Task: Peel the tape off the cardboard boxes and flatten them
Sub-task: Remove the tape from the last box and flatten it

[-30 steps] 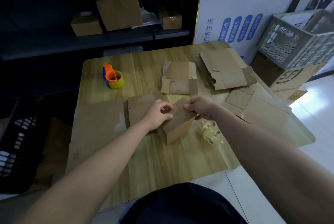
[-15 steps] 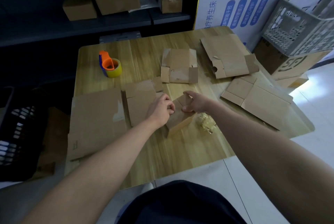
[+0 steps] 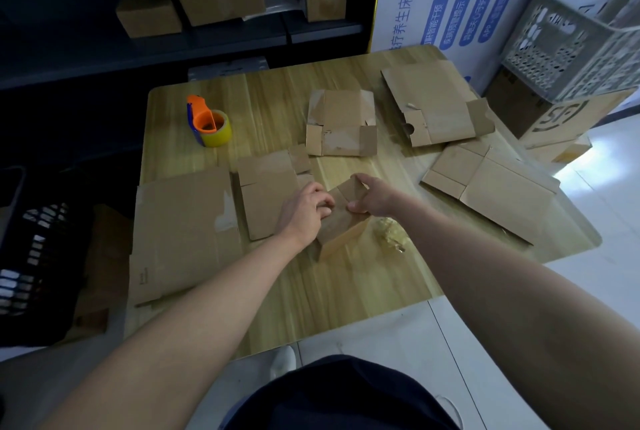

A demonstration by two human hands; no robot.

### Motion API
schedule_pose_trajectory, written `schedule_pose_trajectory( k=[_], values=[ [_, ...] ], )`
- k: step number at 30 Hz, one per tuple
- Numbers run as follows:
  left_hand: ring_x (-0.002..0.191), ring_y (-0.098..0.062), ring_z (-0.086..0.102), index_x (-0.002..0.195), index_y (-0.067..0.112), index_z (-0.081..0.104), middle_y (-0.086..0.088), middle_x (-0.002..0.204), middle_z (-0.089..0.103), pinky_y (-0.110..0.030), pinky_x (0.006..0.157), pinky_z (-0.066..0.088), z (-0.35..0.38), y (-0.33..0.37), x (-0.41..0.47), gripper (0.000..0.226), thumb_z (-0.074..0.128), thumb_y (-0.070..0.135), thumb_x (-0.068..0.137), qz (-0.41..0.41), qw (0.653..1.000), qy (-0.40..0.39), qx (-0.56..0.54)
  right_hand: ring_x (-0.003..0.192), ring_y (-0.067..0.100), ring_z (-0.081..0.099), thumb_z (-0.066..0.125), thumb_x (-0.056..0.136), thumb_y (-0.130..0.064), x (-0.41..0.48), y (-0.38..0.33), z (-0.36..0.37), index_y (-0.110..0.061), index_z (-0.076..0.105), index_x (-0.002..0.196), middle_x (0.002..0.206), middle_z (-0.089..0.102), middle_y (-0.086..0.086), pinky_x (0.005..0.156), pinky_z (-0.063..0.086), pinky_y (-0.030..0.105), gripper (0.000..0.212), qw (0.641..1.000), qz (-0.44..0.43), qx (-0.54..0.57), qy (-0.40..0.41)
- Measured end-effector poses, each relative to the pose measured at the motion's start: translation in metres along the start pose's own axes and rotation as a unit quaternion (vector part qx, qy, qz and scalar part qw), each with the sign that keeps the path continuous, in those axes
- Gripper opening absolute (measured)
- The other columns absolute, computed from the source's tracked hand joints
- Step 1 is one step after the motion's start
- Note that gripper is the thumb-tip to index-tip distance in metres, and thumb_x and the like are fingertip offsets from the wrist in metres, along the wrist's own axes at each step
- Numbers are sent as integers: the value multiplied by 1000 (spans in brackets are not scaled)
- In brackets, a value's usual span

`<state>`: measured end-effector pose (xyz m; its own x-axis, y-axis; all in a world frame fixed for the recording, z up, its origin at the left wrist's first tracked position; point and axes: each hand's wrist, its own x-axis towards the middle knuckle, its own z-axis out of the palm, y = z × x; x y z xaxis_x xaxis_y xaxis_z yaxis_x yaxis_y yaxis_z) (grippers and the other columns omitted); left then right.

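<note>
Dead centre of the frame, on the tabletop (image 3: pixel 346 291), sits the small box (image 3: pixel 341 227), the one that's not flat yet, with both hands on it. The left hand (image 3: pixel 303 209) has its fingers curled over the box's left edge. The right hand (image 3: pixel 377 199) is pinching the flap (image 3: pixel 349 188) at the upper end.

What matters is how the box lies. It's skewed, with the long axis running diagonally from lower left up toward upper right, one corner pointing down toward the person. So the hands aren't straight across from each other: the left one is on the long side and the right one is on the upper end. Neither is really nearer, since both are touching it.

My guess is the left pins it while the right pulls that flap open along the diagonal. I can't tell if there's any tape left on it. A wad of peeled tape (image 3: pixel 389 239) lies just right of the box, under the right wrist, and could snag.
</note>
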<state>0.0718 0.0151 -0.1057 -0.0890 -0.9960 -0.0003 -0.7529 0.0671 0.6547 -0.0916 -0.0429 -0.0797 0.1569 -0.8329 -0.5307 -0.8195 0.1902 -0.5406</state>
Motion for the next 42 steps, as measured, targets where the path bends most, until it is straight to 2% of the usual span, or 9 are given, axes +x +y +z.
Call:
schedule_pose_trajectory(
  k=[4, 9, 17, 20, 23, 26, 30, 37, 42],
  values=[
    [96, -15, 52, 85, 17, 63, 10, 102, 51, -27, 82, 42, -1, 1, 1, 6, 63, 11, 88, -6, 1000, -11, 8, 124, 32, 43, 64, 88, -25, -3, -3, 0, -22, 19, 150, 143, 38, 14, 99, 39, 38, 76, 1000, -5, -24, -1],
    [99, -10, 50, 108, 16, 63, 8, 114, 55, -26, 88, 40, -3, 0, -3, 17, 59, 16, 91, -13, 1000, -8, -5, 127, 32, 41, 48, 97, -24, -7, -7, 1, -21, 14, 151, 145, 37, 15, 101, 37, 38, 64, 999, -7, -52, -1],
    [96, -14, 53, 90, 14, 63, 8, 104, 55, -29, 85, 44, -1, 4, 0, 2, 62, 14, 89, -17, 1000, -12, 21, 124, 32, 44, 46, 98, -22, -15, -7, 1, -19, 13, 152, 144, 38, 16, 98, 38, 36, 63, 998, -1, -60, 2],
    [94, -16, 53, 81, 15, 59, 8, 101, 52, -31, 82, 45, 1, 7, 0, 10, 60, 10, 89, -1, 999, -12, 35, 124, 31, 44, 46, 98, -23, -18, -8, 0, -20, 11, 152, 144, 37, 16, 97, 38, 35, 64, 998, 5, -57, 2],
    [101, -16, 54, 97, 17, 62, 9, 109, 54, -34, 89, 45, 2, 3, -2, 10, 58, 11, 91, 15, 999, -23, 31, 124, 31, 45, 46, 99, -22, -21, -7, 0, -20, 11, 152, 144, 38, 16, 97, 39, 35, 64, 998, 5, -56, 2],
    [111, -15, 52, 122, 18, 62, 6, 124, 54, -33, 98, 42, 2, 1, -5, 30, 56, 14, 93, 8, 999, -17, 35, 127, 32, 43, 45, 99, -21, -23, -10, 0, -18, 9, 152, 146, 36, 17, 101, 38, 37, 64, 998, 4, -59, -1],
    [107, -19, 54, 114, 13, 68, -1, 118, 60, -37, 95, 43, 3, 2, -7, 25, 61, 15, 90, 48, 996, 16, 76, 126, 34, 44, 43, 100, -19, -23, -12, 0, -15, 6, 152, 145, 36, 19, 101, 39, 38, 64, 997, 2, -74, -8],
    [98, -16, 56, 104, 11, 69, 1, 103, 59, -23, 85, 44, 1, 3, -4, 16, 62, 15, 89, 11, 999, 4, 33, 133, 31, 38, 51, 94, -11, -19, -5, 3, -12, 23, 149, 147, 37, 16, 108, 32, 35, 62, 1000, -9, 2, 12],
    [90, -13, 52, 91, 17, 64, 7, 98, 55, -29, 84, 41, -2, 15, 2, 26, 71, 39, 80, 21, 994, -26, 102, 131, 32, 40, 49, 96, -15, -21, -5, 2, -15, 18, 150, 147, 36, 16, 106, 34, 36, 62, 1000, -1, -2, 7]
  ],
)
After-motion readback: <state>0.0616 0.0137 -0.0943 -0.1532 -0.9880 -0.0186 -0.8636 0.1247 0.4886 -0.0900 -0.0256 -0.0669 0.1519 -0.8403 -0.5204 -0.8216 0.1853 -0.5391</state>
